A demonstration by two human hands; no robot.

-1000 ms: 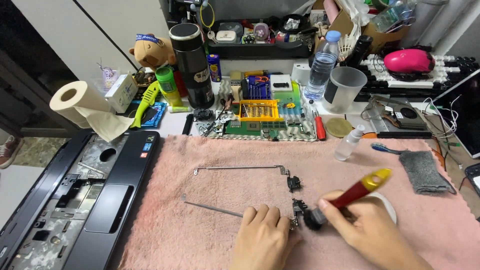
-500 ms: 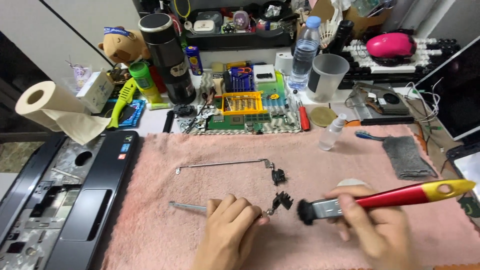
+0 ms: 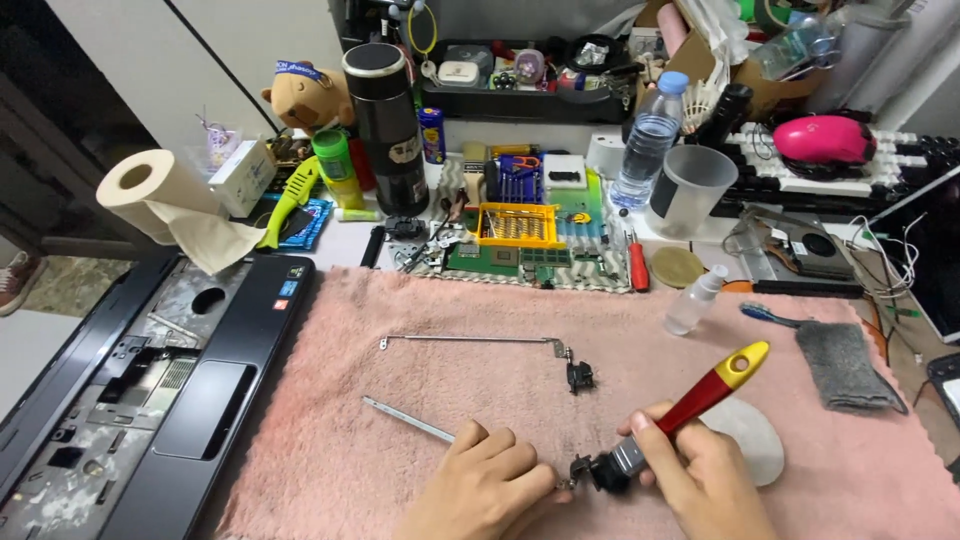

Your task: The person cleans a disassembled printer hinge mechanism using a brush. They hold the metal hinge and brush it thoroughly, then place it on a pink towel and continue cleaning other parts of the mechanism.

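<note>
Surface: cluttered bench (image 3: 330,245) with a pink towel (image 3: 330,450) spread over it, likely to cushion parts and stop small pieces rolling.
Left hand (image 3: 480,492): fingers pressed down on the lower hinge bracket (image 3: 408,421), pinning it flat on the towel so its hinge end stays put.
Right hand (image 3: 700,480): fingers wrapped tight around a red-and-yellow-handled brush (image 3: 700,400), its dark head tilted down onto the hinge end.
Second hinge bracket (image 3: 480,343): lies apart, farther up the towel, untouched.
Left of towel: opened laptop base (image 3: 120,390).
Right: grey cloth (image 3: 845,365), small clear bottle (image 3: 692,302) within reach.
</note>
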